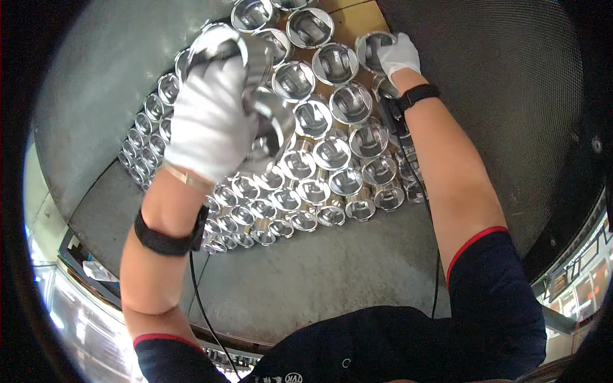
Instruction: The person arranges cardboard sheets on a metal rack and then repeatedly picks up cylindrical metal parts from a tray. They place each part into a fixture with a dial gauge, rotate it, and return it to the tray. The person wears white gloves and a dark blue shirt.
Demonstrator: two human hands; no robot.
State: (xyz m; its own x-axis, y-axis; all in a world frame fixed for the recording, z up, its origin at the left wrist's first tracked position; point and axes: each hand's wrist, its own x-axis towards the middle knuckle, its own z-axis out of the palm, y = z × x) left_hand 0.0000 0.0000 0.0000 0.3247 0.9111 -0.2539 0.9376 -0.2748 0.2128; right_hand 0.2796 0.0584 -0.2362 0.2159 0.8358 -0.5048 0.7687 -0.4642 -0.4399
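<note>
From the head camera, the left hand (pixel 211 118), in a white glove, is raised near the lens with its fingers curled tight around a shiny metal piston (pixel 252 70). The piston is lifted clear of the rest and tilted, its hollow skirt partly turned toward the viewer, which looks like a way of turning it to the light so the surfaces can be seen. It is bright and polished, cylindrical, with an open underside; motion blur smears its edges, so finer detail cannot be told.

The right hand (pixel 399 56), also gloved, reaches to the far right of the stack and rests on another piston (pixel 373 48) at the top of the pile. Its fingers bend over the rim, though whether they truly grip it or only touch cannot be told. A black band (pixel 418 94) sits on that wrist, and a thin black cable (pixel 408 159) runs down along the forearm.

Between the two hands lie the stacked pistons (pixel 313 153), packed in tidy rows with open ends up, touching one another, presumably so they stay put and count easily. They sit on a grey table (pixel 306 281), with a brown board (pixel 357 19) showing at the far end under the stack. A dark mesh panel (pixel 498 96) stands to the right
</note>
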